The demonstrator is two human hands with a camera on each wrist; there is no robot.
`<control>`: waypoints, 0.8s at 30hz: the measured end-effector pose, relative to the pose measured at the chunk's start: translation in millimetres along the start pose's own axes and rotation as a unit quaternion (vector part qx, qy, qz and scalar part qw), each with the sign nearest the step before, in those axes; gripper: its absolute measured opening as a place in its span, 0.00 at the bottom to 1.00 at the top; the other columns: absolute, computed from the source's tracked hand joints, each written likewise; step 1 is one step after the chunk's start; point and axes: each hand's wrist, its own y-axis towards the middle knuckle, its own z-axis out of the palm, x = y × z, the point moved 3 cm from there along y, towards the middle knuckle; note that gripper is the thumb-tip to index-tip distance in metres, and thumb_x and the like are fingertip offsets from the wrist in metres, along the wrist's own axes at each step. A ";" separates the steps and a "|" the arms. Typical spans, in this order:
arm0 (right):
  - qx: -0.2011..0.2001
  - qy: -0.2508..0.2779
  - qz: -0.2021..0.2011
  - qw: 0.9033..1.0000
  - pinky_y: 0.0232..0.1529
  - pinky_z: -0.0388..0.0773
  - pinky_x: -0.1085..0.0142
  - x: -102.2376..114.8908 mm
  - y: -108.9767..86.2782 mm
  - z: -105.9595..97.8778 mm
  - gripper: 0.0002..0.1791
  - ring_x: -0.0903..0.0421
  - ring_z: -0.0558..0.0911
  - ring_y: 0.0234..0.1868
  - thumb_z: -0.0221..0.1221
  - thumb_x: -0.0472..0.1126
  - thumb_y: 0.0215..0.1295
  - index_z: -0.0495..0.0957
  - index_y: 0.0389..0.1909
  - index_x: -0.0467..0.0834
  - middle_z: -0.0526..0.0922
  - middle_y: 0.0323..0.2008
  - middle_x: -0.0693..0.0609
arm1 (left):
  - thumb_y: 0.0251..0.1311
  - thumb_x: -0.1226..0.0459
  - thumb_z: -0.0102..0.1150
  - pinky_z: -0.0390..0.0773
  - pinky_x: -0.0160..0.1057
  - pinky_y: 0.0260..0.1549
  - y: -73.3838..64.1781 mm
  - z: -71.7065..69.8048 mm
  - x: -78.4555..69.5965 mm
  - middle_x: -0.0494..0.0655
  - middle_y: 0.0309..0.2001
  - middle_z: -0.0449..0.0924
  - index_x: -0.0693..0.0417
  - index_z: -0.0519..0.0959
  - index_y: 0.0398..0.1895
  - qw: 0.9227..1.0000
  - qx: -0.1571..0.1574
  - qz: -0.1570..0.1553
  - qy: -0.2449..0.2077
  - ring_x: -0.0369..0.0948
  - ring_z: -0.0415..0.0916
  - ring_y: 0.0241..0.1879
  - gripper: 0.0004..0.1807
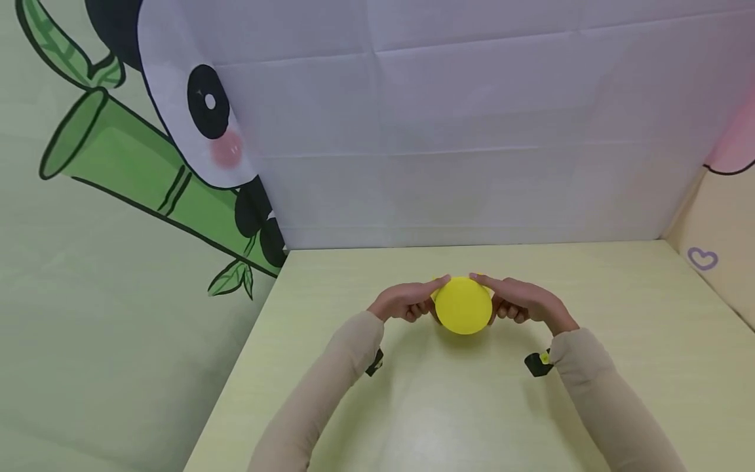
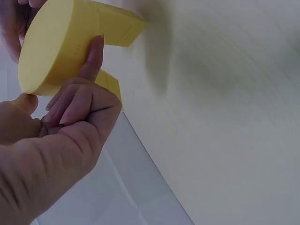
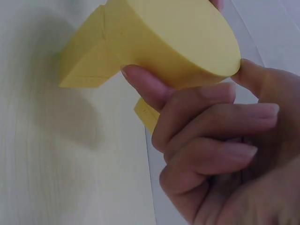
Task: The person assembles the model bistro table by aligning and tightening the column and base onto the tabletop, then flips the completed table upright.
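Between both hands is a yellow piece with a thick round disc [image 1: 463,305], its flat face toward the head camera. Block-like yellow legs [image 2: 123,24] stick out behind the disc; the right wrist view shows a broad leg [image 3: 86,58] and the tip of another. My left hand [image 1: 408,302] pinches the disc's left side between thumb and index finger, other fingers curled in. On the opposite side my right hand [image 1: 527,301] pinches it the same way. Whether the legs touch the table is hard to tell.
A pale wood-grain table [image 1: 460,419] lies under the hands, with shadows on it. Behind its far edge rises a whitish cloth backdrop [image 1: 472,131]. A green panel with a bamboo drawing [image 1: 141,157] stands at the left. Small dark devices [image 1: 538,364] hang at the wrists.
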 end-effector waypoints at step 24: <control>0.057 0.052 0.122 0.990 0.18 0.57 0.76 -22.8 29.2 -6.7 0.41 0.67 0.56 0.13 0.46 0.69 0.74 0.85 0.26 0.36 0.73 0.16 0.55 | 0.77 0.36 0.36 0.50 0.27 0.10 33.0 -0.2 -1.7 0.39 0.10 0.58 0.79 0.84 0.46 0.988 -0.003 -0.153 -0.016 0.30 0.46 0.09 0.49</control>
